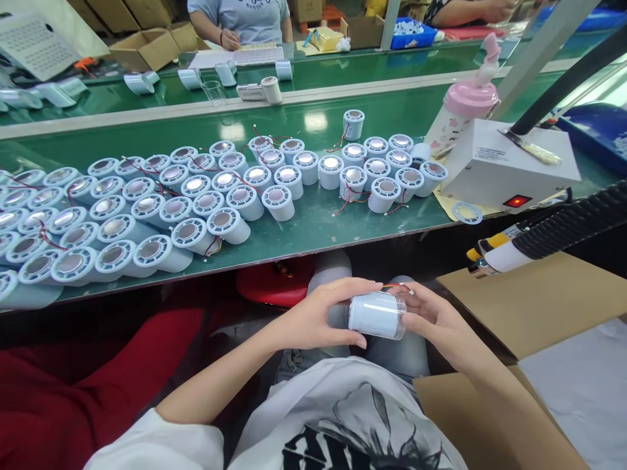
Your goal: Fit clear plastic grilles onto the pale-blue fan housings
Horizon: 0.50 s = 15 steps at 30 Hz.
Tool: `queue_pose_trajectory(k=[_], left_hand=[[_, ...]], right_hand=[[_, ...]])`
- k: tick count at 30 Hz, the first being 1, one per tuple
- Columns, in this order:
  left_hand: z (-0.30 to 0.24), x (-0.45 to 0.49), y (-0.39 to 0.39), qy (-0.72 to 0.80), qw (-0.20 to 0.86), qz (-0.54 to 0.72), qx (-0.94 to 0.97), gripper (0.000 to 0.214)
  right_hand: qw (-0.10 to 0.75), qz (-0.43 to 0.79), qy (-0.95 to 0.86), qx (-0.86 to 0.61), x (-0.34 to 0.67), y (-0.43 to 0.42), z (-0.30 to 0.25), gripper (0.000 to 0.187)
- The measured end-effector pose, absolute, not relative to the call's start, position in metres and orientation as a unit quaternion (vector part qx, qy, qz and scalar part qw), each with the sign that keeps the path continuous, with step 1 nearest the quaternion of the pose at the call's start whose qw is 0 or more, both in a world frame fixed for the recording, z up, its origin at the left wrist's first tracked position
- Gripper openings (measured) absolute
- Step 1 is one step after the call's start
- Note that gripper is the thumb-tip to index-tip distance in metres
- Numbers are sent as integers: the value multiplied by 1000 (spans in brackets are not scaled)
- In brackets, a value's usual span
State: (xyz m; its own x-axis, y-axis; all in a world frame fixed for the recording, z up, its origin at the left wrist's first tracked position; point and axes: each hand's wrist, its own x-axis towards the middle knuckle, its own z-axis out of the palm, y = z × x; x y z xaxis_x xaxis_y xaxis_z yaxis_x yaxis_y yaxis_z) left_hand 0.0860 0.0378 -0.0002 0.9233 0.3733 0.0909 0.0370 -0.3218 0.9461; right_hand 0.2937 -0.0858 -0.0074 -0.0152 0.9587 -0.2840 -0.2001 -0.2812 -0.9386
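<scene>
Above my lap, a light-blue cylinder (pixel 373 314) lies on its side between my hands, with a clear plastic sleeve around its right part. My left hand (pixel 328 316) grips its left end, thumb below and fingers above. At the other end, the fingers of my right hand (pixel 431 314) close on the clear sleeve's rim. A thin red-and-yellow wire with a small white connector (pixel 409 291) sticks up near my right fingertips. Rows of similar light-blue cylinders (pixel 190 233) with round metal centres stand on the green bench (pixel 313 235), several trailing red wires.
A grey box with a lit red switch (pixel 518 202) and a pink-lidded bottle (pixel 465 108) stand at the bench's right. Below them are a black ribbed hose (pixel 578 219) and an open cardboard box (pixel 539 300). Across the bench sits a person in a blue shirt (pixel 249 19).
</scene>
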Motion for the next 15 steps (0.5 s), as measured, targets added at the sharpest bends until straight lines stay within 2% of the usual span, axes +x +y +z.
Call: queue_pose_trajectory(k=[8, 15], left_hand=[[-1, 86, 36, 121, 565, 157, 801, 75], [-1, 85, 36, 120, 560, 153, 806, 73]], right_hand=[[487, 635, -281, -530, 287, -84, -9, 38], [454, 677, -227, -533, 279, -82, -9, 48]])
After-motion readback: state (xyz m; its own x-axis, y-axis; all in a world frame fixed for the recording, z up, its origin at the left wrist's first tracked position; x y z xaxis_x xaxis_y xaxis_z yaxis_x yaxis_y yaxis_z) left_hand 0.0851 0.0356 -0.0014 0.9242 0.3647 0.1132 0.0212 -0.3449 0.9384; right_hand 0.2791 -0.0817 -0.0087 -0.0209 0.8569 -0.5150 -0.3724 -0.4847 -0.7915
